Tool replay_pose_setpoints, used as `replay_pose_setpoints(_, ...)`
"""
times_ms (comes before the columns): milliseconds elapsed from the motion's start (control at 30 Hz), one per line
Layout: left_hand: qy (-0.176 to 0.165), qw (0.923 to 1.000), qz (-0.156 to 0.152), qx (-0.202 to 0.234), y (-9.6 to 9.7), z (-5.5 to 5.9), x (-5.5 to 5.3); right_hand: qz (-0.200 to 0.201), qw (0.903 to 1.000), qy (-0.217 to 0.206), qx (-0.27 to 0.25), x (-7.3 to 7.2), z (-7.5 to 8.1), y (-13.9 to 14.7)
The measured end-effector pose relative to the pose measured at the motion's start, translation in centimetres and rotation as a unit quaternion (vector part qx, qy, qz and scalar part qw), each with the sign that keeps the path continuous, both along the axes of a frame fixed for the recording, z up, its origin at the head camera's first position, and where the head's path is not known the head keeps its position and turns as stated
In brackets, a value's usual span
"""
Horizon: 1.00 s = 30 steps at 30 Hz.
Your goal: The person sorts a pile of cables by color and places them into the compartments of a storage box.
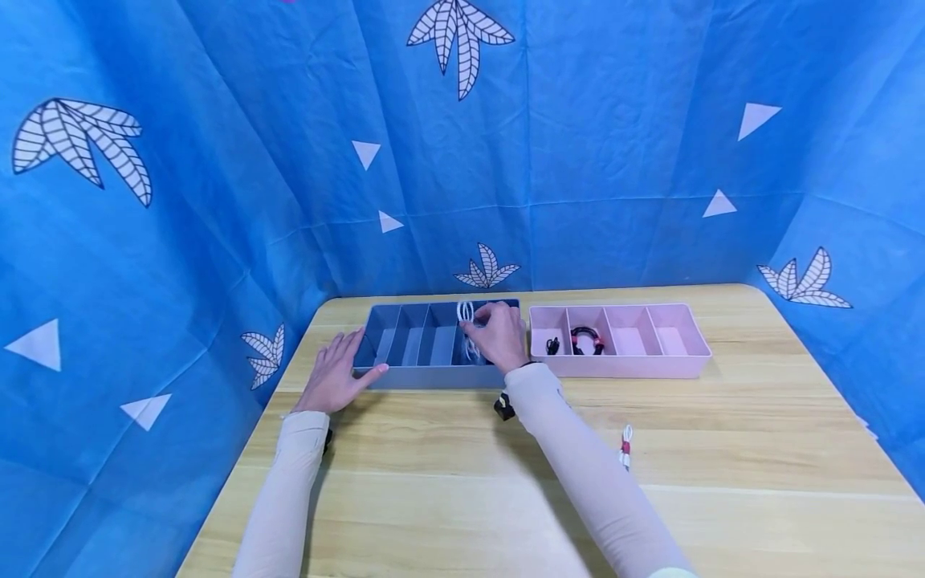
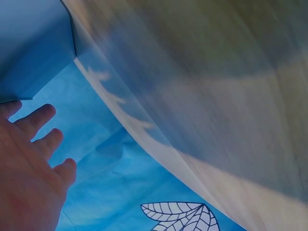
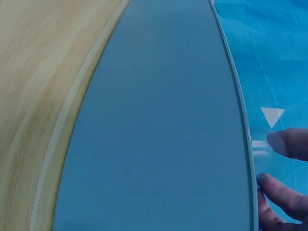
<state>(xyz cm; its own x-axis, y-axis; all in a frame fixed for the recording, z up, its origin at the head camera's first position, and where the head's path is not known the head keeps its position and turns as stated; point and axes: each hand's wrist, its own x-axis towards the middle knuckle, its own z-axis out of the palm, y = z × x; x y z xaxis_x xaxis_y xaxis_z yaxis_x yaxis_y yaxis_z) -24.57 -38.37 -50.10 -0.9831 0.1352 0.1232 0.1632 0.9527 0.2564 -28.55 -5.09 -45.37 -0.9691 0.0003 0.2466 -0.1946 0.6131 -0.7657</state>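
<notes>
My right hand point(image 1: 500, 333) pinches a coiled white cable point(image 1: 466, 315) above the right part of a blue-grey divided box point(image 1: 433, 378). The coil's lower end hangs inside a compartment. In the right wrist view, the cable point(image 3: 261, 148) shows blurred by the thumb and fingertips, beyond the box's long side wall point(image 3: 159, 120). My left hand point(image 1: 336, 373) rests at the left end of the box, fingers stretched out and thumb along the front corner. Its spread fingers reach to the box corner point(image 2: 38, 57) in the left wrist view.
Right of the blue-grey box stands a pink divided box point(image 1: 621, 367). It holds a small black item point(image 1: 552, 346) and a coiled black-and-red cable point(image 1: 596, 345). A bundled white cable with a red tie point(image 1: 625, 447) lies on the wooden table point(image 1: 759, 449). A blue patterned curtain point(image 1: 614, 144) surrounds the table.
</notes>
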Motion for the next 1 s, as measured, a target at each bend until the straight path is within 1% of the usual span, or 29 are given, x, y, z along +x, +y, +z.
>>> replay_pose_setpoints(233,-0.006,1.0,0.004,-0.001,0.0,0.0,0.2,-0.011,0.9998,0.017,-0.002,-0.1,0.0,0.6)
replay_pose_setpoints(433,-0.012,0.9999,0.008,0.002,0.0,0.0,0.3,0.003,0.9997,0.023,-0.008,0.0,0.2,1.2)
replay_pose_setpoints(600,-0.012,0.9999,0.007,0.006,0.1,0.0,0.4,0.023,0.9995,0.013,-0.015,0.3,0.3,1.9)
replay_pose_setpoints(767,-0.012,0.9999,0.008,0.007,0.1,0.0,0.5,0.036,0.9993,-0.005,-0.012,0.5,0.5,2.7)
replay_pose_setpoints(1000,-0.012,0.9998,0.008,0.011,0.1,0.1,0.5,0.046,0.9989,-0.005,0.003,0.8,0.9,3.8)
